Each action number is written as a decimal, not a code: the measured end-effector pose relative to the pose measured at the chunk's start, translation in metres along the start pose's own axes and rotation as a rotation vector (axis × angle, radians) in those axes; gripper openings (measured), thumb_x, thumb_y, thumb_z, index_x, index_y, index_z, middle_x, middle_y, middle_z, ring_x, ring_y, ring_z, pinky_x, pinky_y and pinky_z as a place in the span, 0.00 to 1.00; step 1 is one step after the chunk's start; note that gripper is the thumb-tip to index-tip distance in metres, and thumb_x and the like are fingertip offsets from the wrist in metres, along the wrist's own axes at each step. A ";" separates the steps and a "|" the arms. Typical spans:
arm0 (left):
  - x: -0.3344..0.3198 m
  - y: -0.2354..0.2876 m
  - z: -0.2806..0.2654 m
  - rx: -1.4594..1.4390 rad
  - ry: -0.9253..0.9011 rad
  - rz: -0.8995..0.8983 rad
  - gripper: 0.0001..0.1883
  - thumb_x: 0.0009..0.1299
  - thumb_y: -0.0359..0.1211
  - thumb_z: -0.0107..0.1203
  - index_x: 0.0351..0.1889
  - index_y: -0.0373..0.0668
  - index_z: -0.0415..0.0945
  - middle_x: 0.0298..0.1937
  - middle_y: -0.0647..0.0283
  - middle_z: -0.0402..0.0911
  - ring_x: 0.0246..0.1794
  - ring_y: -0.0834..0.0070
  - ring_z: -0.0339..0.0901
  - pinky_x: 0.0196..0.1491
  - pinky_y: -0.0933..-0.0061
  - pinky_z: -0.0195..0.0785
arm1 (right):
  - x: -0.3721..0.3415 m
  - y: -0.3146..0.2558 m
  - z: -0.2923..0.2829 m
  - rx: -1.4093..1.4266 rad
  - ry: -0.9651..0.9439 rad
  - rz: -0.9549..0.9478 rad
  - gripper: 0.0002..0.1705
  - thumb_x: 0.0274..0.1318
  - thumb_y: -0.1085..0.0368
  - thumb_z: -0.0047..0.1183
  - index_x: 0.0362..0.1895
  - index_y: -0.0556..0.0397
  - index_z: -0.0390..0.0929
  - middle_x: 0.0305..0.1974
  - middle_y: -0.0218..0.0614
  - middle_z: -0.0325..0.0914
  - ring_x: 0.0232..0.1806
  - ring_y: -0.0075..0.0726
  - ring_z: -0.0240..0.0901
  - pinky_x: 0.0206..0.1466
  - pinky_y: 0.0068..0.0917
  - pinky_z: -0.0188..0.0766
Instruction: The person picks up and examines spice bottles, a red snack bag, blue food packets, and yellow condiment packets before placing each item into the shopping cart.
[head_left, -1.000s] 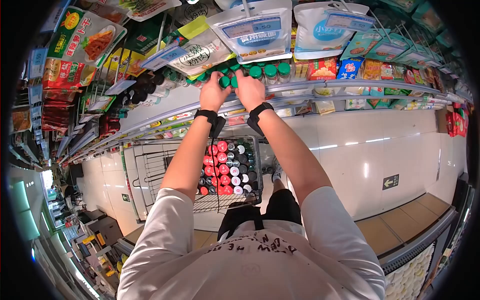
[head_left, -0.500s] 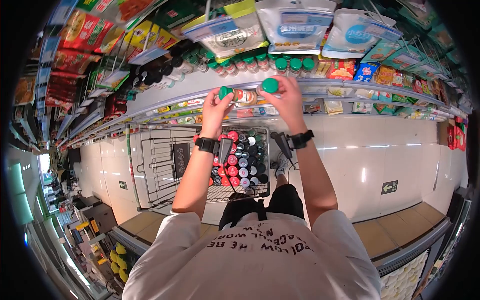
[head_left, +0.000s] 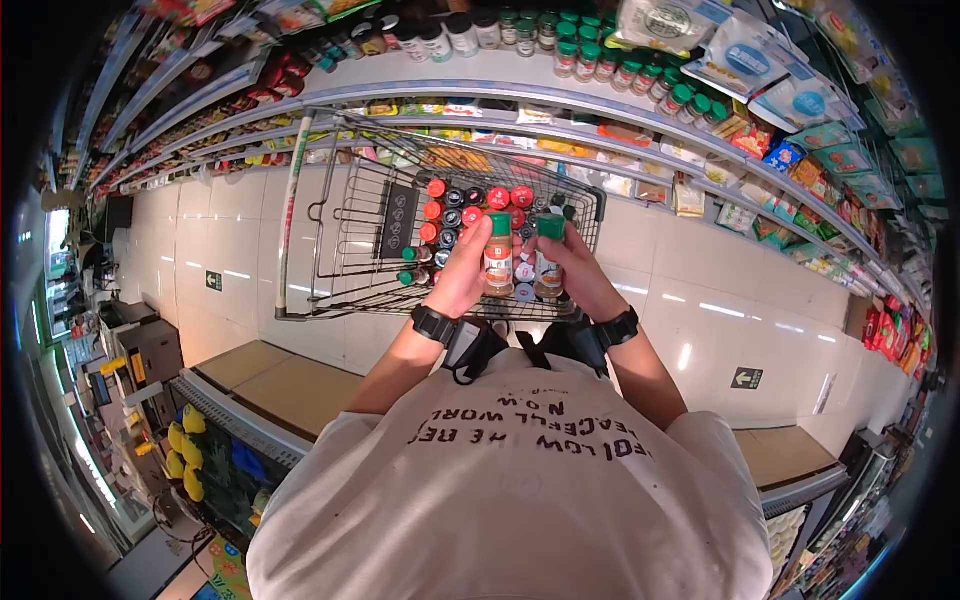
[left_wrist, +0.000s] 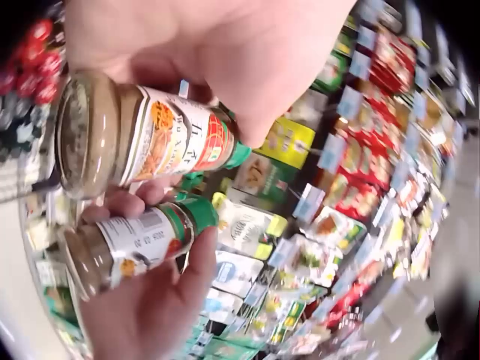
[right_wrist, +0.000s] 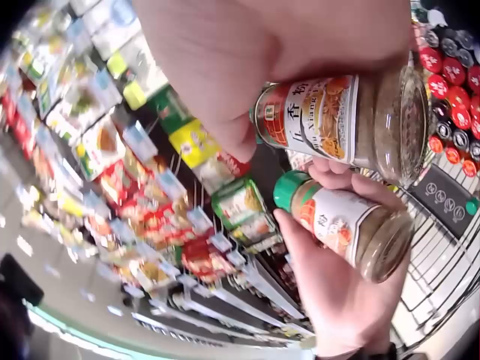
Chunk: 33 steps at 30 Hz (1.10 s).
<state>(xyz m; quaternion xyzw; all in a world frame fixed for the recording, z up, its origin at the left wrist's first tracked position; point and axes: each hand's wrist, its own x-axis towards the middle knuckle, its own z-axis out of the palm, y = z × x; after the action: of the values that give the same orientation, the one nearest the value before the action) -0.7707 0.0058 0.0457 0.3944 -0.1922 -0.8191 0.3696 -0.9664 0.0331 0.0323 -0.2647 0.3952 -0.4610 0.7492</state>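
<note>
1. Left hand (head_left: 462, 278) grips the left jar (head_left: 499, 268); right hand (head_left: 592, 285) grips the right jar (head_left: 548, 277).
2. Jars sit side by side over the cart (head_left: 400, 225), long axes pointing caps (head_left: 499, 224) toward the shelf (head_left: 420, 72).

An arrow sign (head_left: 746, 378) marked the pale floor (head_left: 720, 335); red packets (head_left: 890, 342) sat farther right. White pouches (head_left: 742, 60) hung at upper right.

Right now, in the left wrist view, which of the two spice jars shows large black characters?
The upper spice jar, in the left hand; the lower spice jar, in the right hand, shows small print instead.
</note>
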 end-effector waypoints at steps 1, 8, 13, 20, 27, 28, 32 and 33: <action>-0.013 0.012 -0.004 -0.010 -0.001 0.015 0.22 0.77 0.48 0.44 0.55 0.40 0.70 0.47 0.63 0.79 0.46 0.74 0.78 0.50 0.71 0.73 | 0.000 -0.004 0.019 -0.015 -0.011 0.000 0.16 0.66 0.60 0.49 0.54 0.50 0.64 0.42 0.33 0.75 0.45 0.27 0.74 0.50 0.28 0.71; -0.103 0.077 -0.033 0.504 -0.156 0.572 0.25 0.76 0.48 0.45 0.59 0.37 0.65 0.47 0.62 0.76 0.49 0.73 0.76 0.52 0.71 0.69 | -0.012 -0.031 0.126 -0.320 -0.076 -0.187 0.28 0.52 0.76 0.62 0.55 0.55 0.63 0.44 0.26 0.72 0.45 0.20 0.71 0.48 0.17 0.70; -0.137 0.088 -0.048 0.592 -0.091 0.825 0.33 0.72 0.57 0.47 0.59 0.36 0.65 0.45 0.58 0.77 0.45 0.72 0.77 0.48 0.70 0.70 | -0.020 -0.026 0.168 -0.352 -0.165 -0.385 0.28 0.49 0.78 0.63 0.54 0.55 0.66 0.47 0.28 0.71 0.51 0.20 0.70 0.57 0.21 0.69; -0.158 0.090 -0.045 0.269 -0.036 0.578 0.30 0.74 0.56 0.42 0.59 0.39 0.67 0.44 0.59 0.79 0.43 0.72 0.77 0.45 0.70 0.72 | -0.042 -0.026 0.178 -0.360 -0.138 -0.310 0.30 0.52 0.76 0.61 0.59 0.58 0.65 0.51 0.30 0.74 0.51 0.21 0.72 0.57 0.21 0.69; -0.149 0.090 -0.056 -0.066 -0.084 0.165 0.25 0.76 0.51 0.41 0.59 0.42 0.69 0.43 0.63 0.80 0.42 0.74 0.78 0.39 0.72 0.76 | -0.037 -0.014 0.172 -0.290 -0.064 -0.166 0.20 0.63 0.66 0.54 0.57 0.57 0.69 0.44 0.31 0.80 0.46 0.21 0.75 0.51 0.19 0.71; -0.149 0.091 -0.058 -0.078 -0.079 0.125 0.24 0.76 0.50 0.42 0.59 0.42 0.69 0.42 0.63 0.80 0.41 0.74 0.79 0.38 0.72 0.77 | -0.035 -0.011 0.169 -0.252 -0.054 -0.100 0.18 0.64 0.64 0.52 0.56 0.56 0.70 0.43 0.32 0.81 0.45 0.20 0.76 0.48 0.19 0.72; -0.140 0.096 -0.060 -0.050 -0.045 0.138 0.23 0.76 0.48 0.44 0.59 0.43 0.69 0.40 0.63 0.81 0.37 0.73 0.80 0.36 0.72 0.77 | -0.023 -0.008 0.159 -0.194 -0.036 -0.011 0.16 0.66 0.61 0.51 0.53 0.55 0.72 0.42 0.33 0.82 0.41 0.21 0.77 0.45 0.21 0.74; -0.140 0.096 -0.060 -0.042 -0.045 0.147 0.22 0.76 0.47 0.45 0.59 0.43 0.69 0.40 0.62 0.81 0.36 0.73 0.80 0.36 0.72 0.77 | -0.025 -0.009 0.162 -0.135 -0.023 -0.015 0.16 0.65 0.60 0.52 0.53 0.55 0.72 0.42 0.34 0.82 0.40 0.22 0.78 0.43 0.21 0.75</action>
<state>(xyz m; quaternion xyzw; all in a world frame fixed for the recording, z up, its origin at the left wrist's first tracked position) -0.6218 0.0475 0.1379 0.3529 -0.2114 -0.8023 0.4326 -0.8418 0.0572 0.1363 -0.3230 0.4146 -0.4359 0.7306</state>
